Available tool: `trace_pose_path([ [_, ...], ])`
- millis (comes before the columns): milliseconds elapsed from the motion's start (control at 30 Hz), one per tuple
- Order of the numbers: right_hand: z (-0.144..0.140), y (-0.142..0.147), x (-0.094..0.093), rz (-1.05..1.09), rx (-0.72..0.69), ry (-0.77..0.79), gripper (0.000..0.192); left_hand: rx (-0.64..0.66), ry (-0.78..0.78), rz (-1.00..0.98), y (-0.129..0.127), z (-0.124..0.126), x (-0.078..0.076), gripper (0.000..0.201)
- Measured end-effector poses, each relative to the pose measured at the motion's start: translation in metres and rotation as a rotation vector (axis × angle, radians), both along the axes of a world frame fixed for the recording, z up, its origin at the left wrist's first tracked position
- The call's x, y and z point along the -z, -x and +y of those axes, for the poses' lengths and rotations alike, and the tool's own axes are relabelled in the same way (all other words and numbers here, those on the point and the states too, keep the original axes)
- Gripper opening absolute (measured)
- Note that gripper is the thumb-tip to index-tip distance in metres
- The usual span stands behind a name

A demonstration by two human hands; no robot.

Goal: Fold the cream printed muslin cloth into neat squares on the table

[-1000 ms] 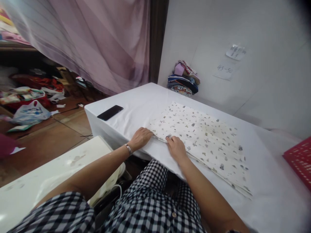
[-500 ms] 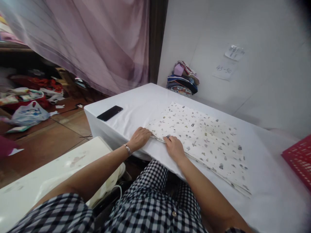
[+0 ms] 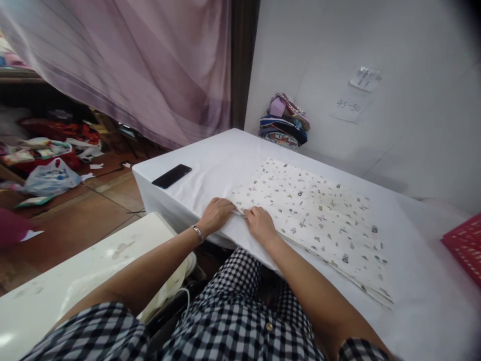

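Note:
A folded piece of white printed fabric (image 3: 315, 215) lies flat, its layered near edge running along the front of the white-covered table (image 3: 214, 160). At its near left corner, my left hand (image 3: 217, 215) is closed with the fingertips on the fabric edge. A bracelet circles that wrist. Close beside it, my right hand (image 3: 260, 223) grips the same near edge, fingers bent over the cloth. The thumbs are mostly hidden from view.
A black phone (image 3: 172, 176) lies near the table's left edge. Folded clothes (image 3: 283, 123) are stacked by the wall. A red perforated box (image 3: 464, 248) stands at the right. A pale sewing-machine-like table (image 3: 112, 255) adjoins at left; a plastic bag (image 3: 52, 176) sits on the floor.
My right hand has slid left along the fabric edge, closer to my left hand. My left hand stays at the corner. The view has shifted slightly.

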State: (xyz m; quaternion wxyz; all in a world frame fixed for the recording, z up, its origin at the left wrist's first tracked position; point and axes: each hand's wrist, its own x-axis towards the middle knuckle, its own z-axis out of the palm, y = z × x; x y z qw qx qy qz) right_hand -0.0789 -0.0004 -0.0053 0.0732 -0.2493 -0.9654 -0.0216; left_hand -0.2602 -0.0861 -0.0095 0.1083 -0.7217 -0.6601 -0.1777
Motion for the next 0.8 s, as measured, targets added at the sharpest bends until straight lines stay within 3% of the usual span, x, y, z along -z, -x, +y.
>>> trace_pose_path([
  [400, -0.002, 0.042, -0.007, 0.001, -0.068, 0.051, 0.027, -0.278, -0.093, -0.222, 0.0, -0.006, 0.011, 0.016],
  [633, 0.001, 0.061, -0.007, 0.027, -0.017, 0.107, 0.026, -0.364, -0.055, -0.27, 0.003, -0.003, 0.014, 0.019],
  [800, 0.003, 0.07, -0.006, 0.046, 0.0, 0.157, 0.026, -0.505, -0.111, -0.303, -0.002, -0.007, 0.016, 0.026],
])
